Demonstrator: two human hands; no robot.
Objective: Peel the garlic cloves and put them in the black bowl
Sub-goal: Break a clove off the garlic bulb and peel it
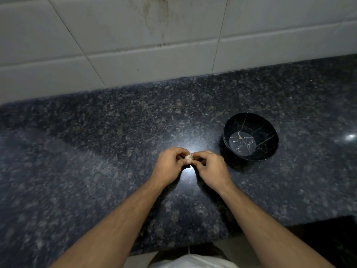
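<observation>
My left hand and right hand both pinch the garlic, left of the black bowl. It looks light, papery and brittle; best held by fingertips at its ends.

The bowl sits on the counter, right of the garlic.

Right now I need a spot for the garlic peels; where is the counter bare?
Bare speckled dark granite counter left of the hands, and behind them up to the white tiled wall. Crowded only at right: the black gold-veined bowl beside the right hand.
</observation>
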